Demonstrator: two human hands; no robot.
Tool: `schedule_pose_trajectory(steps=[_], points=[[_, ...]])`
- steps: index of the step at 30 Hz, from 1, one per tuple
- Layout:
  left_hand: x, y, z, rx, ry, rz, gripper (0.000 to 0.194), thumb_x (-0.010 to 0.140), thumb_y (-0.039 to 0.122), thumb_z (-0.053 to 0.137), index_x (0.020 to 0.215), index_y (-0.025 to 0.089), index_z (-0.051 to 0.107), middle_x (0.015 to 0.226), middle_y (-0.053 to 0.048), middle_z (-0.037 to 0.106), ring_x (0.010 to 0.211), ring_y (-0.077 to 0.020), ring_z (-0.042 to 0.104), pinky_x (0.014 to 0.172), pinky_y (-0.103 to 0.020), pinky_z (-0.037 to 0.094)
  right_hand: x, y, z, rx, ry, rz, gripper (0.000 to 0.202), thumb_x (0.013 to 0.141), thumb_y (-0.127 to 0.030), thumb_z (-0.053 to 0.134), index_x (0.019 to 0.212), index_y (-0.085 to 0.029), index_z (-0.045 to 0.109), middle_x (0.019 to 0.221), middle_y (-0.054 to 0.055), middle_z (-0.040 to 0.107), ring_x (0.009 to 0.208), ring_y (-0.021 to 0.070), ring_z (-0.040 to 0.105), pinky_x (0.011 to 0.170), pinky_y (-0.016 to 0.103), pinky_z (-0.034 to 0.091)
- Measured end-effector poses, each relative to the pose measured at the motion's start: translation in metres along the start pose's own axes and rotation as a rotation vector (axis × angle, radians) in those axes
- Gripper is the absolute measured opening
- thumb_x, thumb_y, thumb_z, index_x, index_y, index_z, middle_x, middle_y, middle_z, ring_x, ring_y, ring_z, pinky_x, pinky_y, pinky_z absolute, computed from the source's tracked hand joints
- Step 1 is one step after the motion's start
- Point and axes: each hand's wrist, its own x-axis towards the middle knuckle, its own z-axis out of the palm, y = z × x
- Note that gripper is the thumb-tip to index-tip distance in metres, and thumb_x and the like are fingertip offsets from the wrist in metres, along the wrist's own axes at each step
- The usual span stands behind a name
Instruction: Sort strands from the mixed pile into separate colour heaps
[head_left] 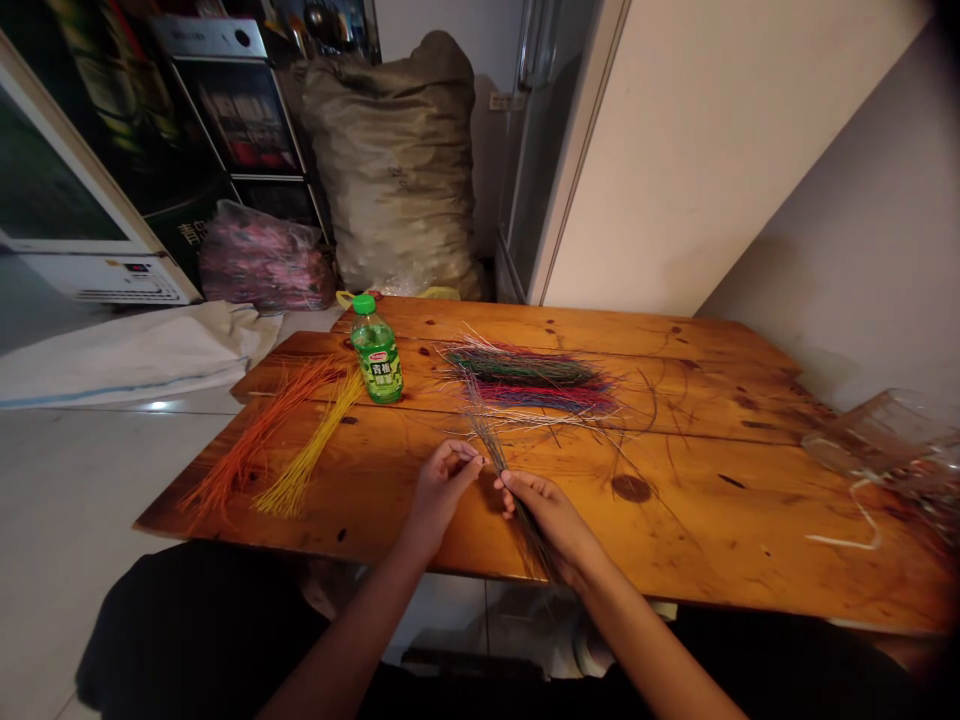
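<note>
My right hand (541,510) is closed round a bundle of thin dark wires (491,440), held at a slant above the table's near edge. The bundle's upper ends fan out toward the back and its lower ends hang past my wrist. Just to the left, my left hand (448,482) has its thumb and fingertips pressed together in a pinch beside the bundle. Whatever is between those fingertips is too small to make out. Beyond both hands lies a pile of green, red, blue and white wires (536,378).
On the wooden table (697,500), orange strands (262,435) and yellow strands (307,450) lie at the left. A green-capped bottle (379,355) stands behind them. A clear plastic container (885,430) and a white strip (862,520) are at the right. A big sack (394,170) stands behind the table.
</note>
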Motion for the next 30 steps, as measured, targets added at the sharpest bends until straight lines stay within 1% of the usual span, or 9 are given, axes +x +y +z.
schedule_pose_trajectory(steps=[4, 7, 10, 13, 18, 21, 27, 30], points=[[0.002, -0.001, -0.002, 0.012, 0.018, 0.009, 0.016, 0.064, 0.025, 0.068, 0.068, 0.016, 0.055, 0.070, 0.000, 0.056, 0.072, -0.0129, 0.055, 0.072, -0.023, 0.042, 0.000, 0.000, -0.002, -0.053, -0.021, -0.031, 0.036, 0.071, -0.050, 0.061, 0.058, -0.016, 0.062, 0.059, 0.000, 0.055, 0.060, 0.0114, 0.047, 0.067, 0.026, 0.035], [0.002, -0.001, -0.003, 0.035, 0.030, 0.022, 0.016, 0.064, 0.026, 0.068, 0.068, 0.016, 0.056, 0.069, 0.000, 0.056, 0.070, -0.0123, 0.055, 0.070, -0.023, 0.042, 0.000, -0.001, -0.004, -0.060, -0.033, -0.042, 0.034, 0.072, -0.049, 0.061, 0.063, -0.016, 0.064, 0.058, 0.000, 0.056, 0.060, 0.0115, 0.050, 0.068, 0.026, 0.037], [0.002, 0.000, -0.003, 0.089, 0.021, 0.043, 0.014, 0.065, 0.025, 0.067, 0.067, 0.016, 0.056, 0.069, 0.000, 0.057, 0.070, -0.0126, 0.055, 0.069, -0.023, 0.041, 0.000, -0.003, -0.004, -0.001, -0.087, 0.024, 0.034, 0.069, -0.049, 0.063, 0.068, -0.015, 0.066, 0.060, 0.000, 0.059, 0.058, 0.0110, 0.052, 0.065, 0.025, 0.039], [0.002, 0.001, -0.003, 0.131, 0.004, 0.070, 0.013, 0.066, 0.024, 0.066, 0.067, 0.016, 0.056, 0.069, -0.001, 0.057, 0.069, -0.0125, 0.055, 0.067, -0.023, 0.041, 0.000, -0.004, -0.005, 0.048, -0.116, 0.079, 0.035, 0.067, -0.049, 0.065, 0.066, -0.014, 0.065, 0.063, 0.001, 0.061, 0.056, 0.0104, 0.054, 0.064, 0.025, 0.041], [0.005, 0.000, -0.006, 0.241, -0.019, 0.160, 0.011, 0.066, 0.021, 0.065, 0.067, 0.017, 0.056, 0.068, -0.001, 0.058, 0.065, -0.0117, 0.054, 0.063, -0.023, 0.040, 0.000, -0.003, -0.009, 0.075, -0.122, 0.096, 0.031, 0.068, -0.045, 0.066, 0.068, -0.014, 0.066, 0.065, 0.001, 0.063, 0.057, 0.0099, 0.057, 0.064, 0.024, 0.042], [0.004, -0.003, -0.008, 0.321, -0.044, 0.226, 0.008, 0.068, 0.021, 0.064, 0.071, 0.018, 0.056, 0.070, -0.001, 0.060, 0.065, -0.0122, 0.055, 0.063, -0.023, 0.041, 0.001, -0.002, -0.012, 0.032, -0.145, 0.094, 0.030, 0.070, -0.044, 0.065, 0.070, -0.014, 0.066, 0.064, 0.002, 0.064, 0.057, 0.0104, 0.058, 0.064, 0.024, 0.042], [0.001, -0.005, -0.008, 0.492, -0.053, 0.318, 0.006, 0.072, 0.023, 0.061, 0.075, 0.019, 0.056, 0.071, -0.001, 0.061, 0.064, -0.0120, 0.056, 0.062, -0.024, 0.042, 0.002, -0.002, -0.013, -0.060, -0.134, 0.061, 0.032, 0.069, -0.047, 0.065, 0.069, -0.015, 0.065, 0.060, 0.001, 0.063, 0.056, 0.0112, 0.056, 0.063, 0.026, 0.041], [-0.001, -0.005, -0.008, 0.512, -0.050, 0.333, 0.007, 0.073, 0.024, 0.060, 0.076, 0.019, 0.055, 0.071, 0.000, 0.061, 0.063, -0.0115, 0.056, 0.062, -0.023, 0.042, 0.003, -0.001, -0.012, -0.074, -0.133, 0.039, 0.033, 0.067, -0.048, 0.065, 0.069, -0.016, 0.064, 0.058, 0.000, 0.061, 0.055, 0.0107, 0.054, 0.063, 0.026, 0.040]])
